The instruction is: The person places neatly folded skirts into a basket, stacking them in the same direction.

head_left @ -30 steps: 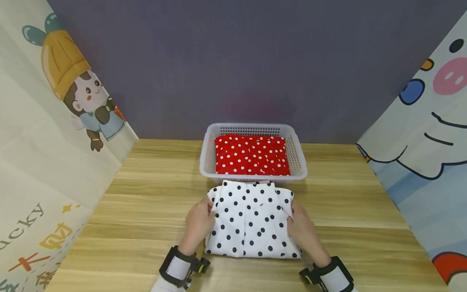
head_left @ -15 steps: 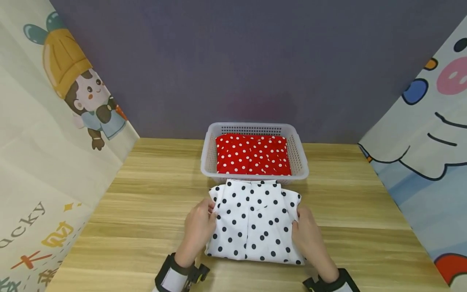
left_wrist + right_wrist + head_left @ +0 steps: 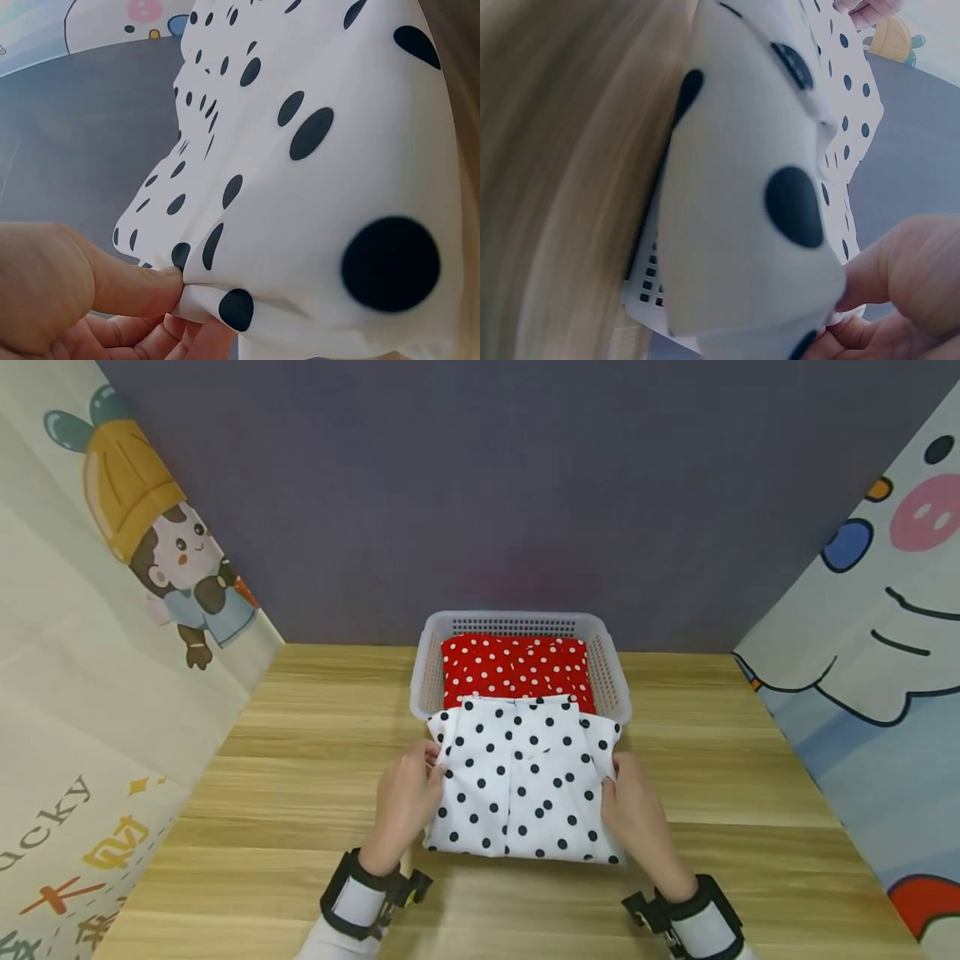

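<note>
A folded white garment with black polka dots is held level by both hands, its far edge overlapping the near rim of the white plastic basket. My left hand pinches its left side; in the left wrist view the thumb presses the cloth from above, fingers below. The right hand pinches the opposite side, and in the right wrist view the thumb lies on the cloth edge. That view shows the garment raised off the table. Inside the basket lies a folded red cloth with white dots, its near part covered.
The wood-grain table extends to both sides of the basket. Behind the basket rises a dark grey panel. Printed cartoon curtains hang at the left and right. Each wrist wears a black strap with a small camera.
Both hands have lifted the white dotted garment and moved it forward. Its far edge, earlier just in front of the basket, now covers the near rim and part of the red cloth.
</note>
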`<action>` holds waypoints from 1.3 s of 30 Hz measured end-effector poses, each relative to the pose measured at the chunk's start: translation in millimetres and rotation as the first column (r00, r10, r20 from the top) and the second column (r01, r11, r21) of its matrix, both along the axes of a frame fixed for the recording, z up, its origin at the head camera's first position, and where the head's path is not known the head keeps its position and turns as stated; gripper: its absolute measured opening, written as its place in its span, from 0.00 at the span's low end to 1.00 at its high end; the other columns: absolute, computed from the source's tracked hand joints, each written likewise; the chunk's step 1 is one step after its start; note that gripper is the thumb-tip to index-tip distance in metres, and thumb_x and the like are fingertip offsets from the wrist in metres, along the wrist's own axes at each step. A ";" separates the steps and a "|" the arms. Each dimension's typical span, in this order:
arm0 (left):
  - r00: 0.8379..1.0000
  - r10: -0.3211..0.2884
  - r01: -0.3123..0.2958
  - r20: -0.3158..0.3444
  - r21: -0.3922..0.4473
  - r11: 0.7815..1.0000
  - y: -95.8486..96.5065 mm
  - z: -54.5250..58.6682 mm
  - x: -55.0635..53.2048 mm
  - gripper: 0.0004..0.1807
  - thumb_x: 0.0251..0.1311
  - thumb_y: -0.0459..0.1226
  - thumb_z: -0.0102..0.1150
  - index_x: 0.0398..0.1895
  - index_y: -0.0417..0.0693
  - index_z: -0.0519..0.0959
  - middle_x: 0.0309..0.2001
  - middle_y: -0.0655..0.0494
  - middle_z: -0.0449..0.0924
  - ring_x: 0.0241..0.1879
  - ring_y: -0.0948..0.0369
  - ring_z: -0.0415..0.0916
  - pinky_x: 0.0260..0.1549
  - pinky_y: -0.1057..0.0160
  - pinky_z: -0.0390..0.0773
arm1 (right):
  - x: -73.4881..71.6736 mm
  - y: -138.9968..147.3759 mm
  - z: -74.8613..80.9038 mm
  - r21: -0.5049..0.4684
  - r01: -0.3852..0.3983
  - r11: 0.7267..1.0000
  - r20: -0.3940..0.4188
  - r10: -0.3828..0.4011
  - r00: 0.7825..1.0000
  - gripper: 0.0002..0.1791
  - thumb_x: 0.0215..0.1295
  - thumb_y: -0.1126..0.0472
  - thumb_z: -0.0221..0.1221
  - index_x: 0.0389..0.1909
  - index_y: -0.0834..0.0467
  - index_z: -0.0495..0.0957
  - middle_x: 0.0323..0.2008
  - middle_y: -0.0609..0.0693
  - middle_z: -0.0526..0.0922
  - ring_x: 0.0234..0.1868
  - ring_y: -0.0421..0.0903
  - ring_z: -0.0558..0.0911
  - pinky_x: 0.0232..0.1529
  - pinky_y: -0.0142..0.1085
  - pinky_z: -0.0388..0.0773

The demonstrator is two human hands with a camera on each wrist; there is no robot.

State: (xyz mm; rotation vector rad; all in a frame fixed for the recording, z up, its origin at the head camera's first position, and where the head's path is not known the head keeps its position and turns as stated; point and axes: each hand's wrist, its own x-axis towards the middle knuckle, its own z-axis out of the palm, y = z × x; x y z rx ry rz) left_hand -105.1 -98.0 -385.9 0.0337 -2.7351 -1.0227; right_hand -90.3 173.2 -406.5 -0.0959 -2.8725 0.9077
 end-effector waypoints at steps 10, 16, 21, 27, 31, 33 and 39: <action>0.999 -0.043 0.044 -0.030 0.015 0.999 -4.3 15.5 -33.8 0.07 0.49 0.28 0.61 0.34 0.39 0.77 0.27 0.50 0.77 0.24 0.58 0.73 0.20 0.65 0.71 | -33.7 2.8 14.6 -0.017 -0.076 0.997 -0.067 0.075 0.995 0.17 0.63 0.71 0.46 0.51 0.73 0.63 0.43 0.66 0.71 0.39 0.56 0.74 0.37 0.48 0.75; 0.998 -0.066 0.066 0.008 0.020 0.998 -5.9 21.0 -54.3 0.08 0.52 0.29 0.58 0.36 0.38 0.76 0.29 0.48 0.78 0.25 0.56 0.74 0.21 0.64 0.72 | -54.5 4.6 21.3 -0.023 -0.118 0.993 -0.093 0.116 0.989 0.16 0.63 0.71 0.45 0.51 0.74 0.62 0.43 0.66 0.69 0.40 0.56 0.72 0.37 0.47 0.74; 0.997 -0.072 0.072 0.016 0.022 0.997 -5.2 27.7 -70.9 0.07 0.53 0.30 0.57 0.36 0.38 0.76 0.30 0.48 0.78 0.27 0.55 0.74 0.22 0.64 0.71 | -71.0 8.3 28.5 -0.032 -0.131 0.991 -0.081 0.128 0.989 0.16 0.63 0.70 0.44 0.51 0.74 0.61 0.44 0.66 0.69 0.40 0.56 0.72 0.36 0.47 0.73; 0.997 -0.074 0.074 -0.014 -0.026 0.997 -2.7 41.7 -91.9 0.07 0.53 0.30 0.57 0.36 0.38 0.77 0.29 0.48 0.77 0.27 0.54 0.74 0.24 0.62 0.71 | -94.1 12.5 42.3 -0.033 -0.137 0.990 -0.058 0.135 0.989 0.17 0.65 0.69 0.43 0.53 0.73 0.61 0.42 0.65 0.70 0.38 0.56 0.72 0.34 0.44 0.72; 0.997 -0.080 0.079 -0.010 -0.047 0.996 -1.1 51.6 -107.4 0.07 0.54 0.31 0.56 0.37 0.38 0.77 0.30 0.48 0.78 0.28 0.54 0.74 0.25 0.60 0.71 | -110.3 14.3 53.1 -0.011 -0.140 0.990 -0.060 0.139 0.988 0.17 0.65 0.69 0.42 0.53 0.73 0.61 0.41 0.65 0.71 0.36 0.56 0.72 0.33 0.44 0.72; 0.997 -0.081 0.081 -0.006 -0.059 0.995 -0.2 55.3 -115.4 0.07 0.55 0.31 0.55 0.37 0.38 0.76 0.31 0.48 0.77 0.28 0.54 0.74 0.26 0.61 0.72 | -118.0 14.8 58.3 -0.001 -0.141 0.990 -0.067 0.141 0.988 0.17 0.65 0.69 0.42 0.52 0.74 0.61 0.40 0.66 0.71 0.36 0.56 0.73 0.33 0.44 0.72; 0.997 -0.081 0.080 -0.015 -0.068 0.994 2.4 64.6 -135.2 0.08 0.56 0.31 0.52 0.38 0.37 0.76 0.31 0.47 0.77 0.28 0.54 0.74 0.24 0.61 0.73 | -139.8 15.5 70.2 0.022 -0.143 0.990 -0.069 0.144 0.987 0.18 0.65 0.69 0.41 0.53 0.75 0.60 0.42 0.68 0.69 0.39 0.58 0.71 0.38 0.48 0.73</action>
